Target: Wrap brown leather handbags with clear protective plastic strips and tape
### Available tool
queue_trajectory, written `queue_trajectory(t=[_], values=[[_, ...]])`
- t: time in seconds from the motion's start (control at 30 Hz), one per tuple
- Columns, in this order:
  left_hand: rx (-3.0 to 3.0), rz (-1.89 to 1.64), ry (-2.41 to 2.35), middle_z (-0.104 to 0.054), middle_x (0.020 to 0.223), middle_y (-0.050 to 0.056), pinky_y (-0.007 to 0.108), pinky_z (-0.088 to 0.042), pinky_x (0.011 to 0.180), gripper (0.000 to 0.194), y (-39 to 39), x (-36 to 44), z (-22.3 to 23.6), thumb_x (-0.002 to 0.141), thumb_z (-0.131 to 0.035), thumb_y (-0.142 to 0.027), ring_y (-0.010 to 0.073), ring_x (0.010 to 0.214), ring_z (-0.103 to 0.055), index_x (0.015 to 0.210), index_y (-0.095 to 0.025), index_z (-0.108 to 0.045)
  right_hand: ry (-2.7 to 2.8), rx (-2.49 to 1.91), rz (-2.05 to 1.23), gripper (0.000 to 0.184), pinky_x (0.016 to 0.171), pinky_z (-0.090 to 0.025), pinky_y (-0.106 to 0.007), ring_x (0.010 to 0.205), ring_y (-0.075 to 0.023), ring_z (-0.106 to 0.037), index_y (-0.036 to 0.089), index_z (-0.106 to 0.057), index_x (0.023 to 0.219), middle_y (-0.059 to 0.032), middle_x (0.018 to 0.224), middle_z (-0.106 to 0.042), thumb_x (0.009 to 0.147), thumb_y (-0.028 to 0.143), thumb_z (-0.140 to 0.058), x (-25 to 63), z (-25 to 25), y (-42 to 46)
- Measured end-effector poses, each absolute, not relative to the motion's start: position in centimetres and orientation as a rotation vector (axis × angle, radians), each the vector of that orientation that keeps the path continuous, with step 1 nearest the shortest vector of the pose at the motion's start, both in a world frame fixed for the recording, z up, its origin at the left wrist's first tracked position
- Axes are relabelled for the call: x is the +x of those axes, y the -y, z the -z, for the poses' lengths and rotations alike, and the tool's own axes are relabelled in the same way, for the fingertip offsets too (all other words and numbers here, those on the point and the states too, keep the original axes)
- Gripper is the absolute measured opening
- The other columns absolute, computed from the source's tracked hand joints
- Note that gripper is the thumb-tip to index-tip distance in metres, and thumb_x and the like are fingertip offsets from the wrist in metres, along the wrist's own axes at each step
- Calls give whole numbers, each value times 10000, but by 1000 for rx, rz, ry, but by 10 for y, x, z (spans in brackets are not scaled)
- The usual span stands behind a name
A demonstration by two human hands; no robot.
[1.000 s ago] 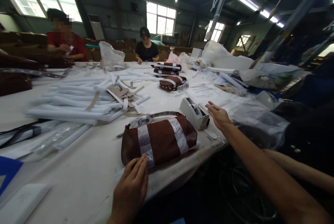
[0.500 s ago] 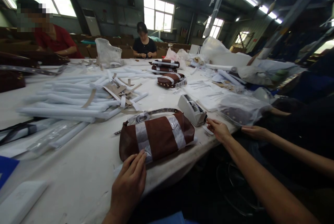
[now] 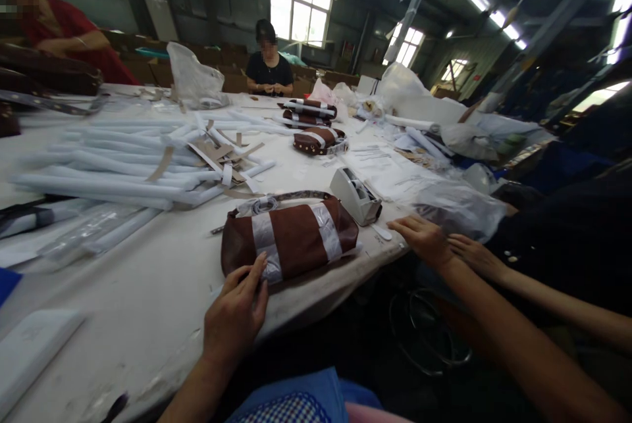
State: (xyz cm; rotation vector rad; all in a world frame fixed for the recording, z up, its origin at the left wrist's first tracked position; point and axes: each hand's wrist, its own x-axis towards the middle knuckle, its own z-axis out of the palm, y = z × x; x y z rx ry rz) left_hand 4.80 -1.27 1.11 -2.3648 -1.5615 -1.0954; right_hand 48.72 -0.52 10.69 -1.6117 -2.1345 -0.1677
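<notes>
A brown handbag [image 3: 292, 239] lies on its side near the table's front edge, with two silvery wrapping strips around its body. The fingers of my left hand [image 3: 236, 311] rest on the lower end of its left strip [image 3: 266, 245], thumb apart below them. Just right of the bag stands a grey tape dispenser [image 3: 356, 196]. My right hand [image 3: 422, 237] is a little to the right of it, fingertips pinched together; whatever is between them is too small to make out. The bag's studded strap [image 3: 301, 195] runs along its far side.
White foam tubes [image 3: 123, 173] and brown paper strips [image 3: 230, 156] are heaped at left. More wrapped handbags [image 3: 318, 138] lie farther back. A co-worker's hand [image 3: 476, 255] is close beside my right hand, near a clear plastic bag [image 3: 454, 206]. Two people sit across the table.
My right hand has drawn slightly away from the dispenser's front end. The co-worker's hand now appears closer to mine. My left hand stays at the handbag's strip, and the view has shifted.
</notes>
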Motion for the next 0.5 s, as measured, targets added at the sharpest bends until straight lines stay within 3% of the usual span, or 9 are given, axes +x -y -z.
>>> queue_trajectory(t=[0.07, 0.2, 0.37, 0.5], values=[[-2371, 1103, 1595, -700, 1160, 59, 256, -562, 791, 529, 13, 48, -12, 936, -556, -249, 183, 979, -687, 1457, -260, -464, 2383, -1465, 248, 299, 859, -544, -389, 894, -221, -674, 284, -754, 1055, -64, 995, -765, 963, 247, -472, 464, -123, 13], [-2386, 1126, 1648, -699, 1145, 69, 254, -561, 810, 534, 15, 49, -12, 926, -559, -220, 183, 1007, -677, 1452, -239, -469, 2672, -1205, 86, 288, 812, -557, -354, 851, -193, -665, 292, -736, 1073, -50, 959, -762, 985, 297, -462, 396, -139, 14], [-2423, 1155, 1696, -708, 1123, 54, 268, -559, 865, 606, 16, 50, -12, 915, -565, -188, 179, 1069, -648, 1495, -239, -394, 2848, -875, -123, 257, 702, -502, -314, 734, -177, -624, 265, -733, 932, -44, 793, -713, 975, 347, -494, 310, -132, -10], [-2438, 1193, 1713, -705, 1146, 52, 277, -565, 873, 652, 17, 51, -13, 911, -561, -165, 181, 1074, -642, 1520, -245, -341, 2913, -735, -125, 270, 682, -458, -294, 758, -179, -619, 247, -717, 846, -41, 775, -687, 955, 398, -522, 262, -122, -50]])
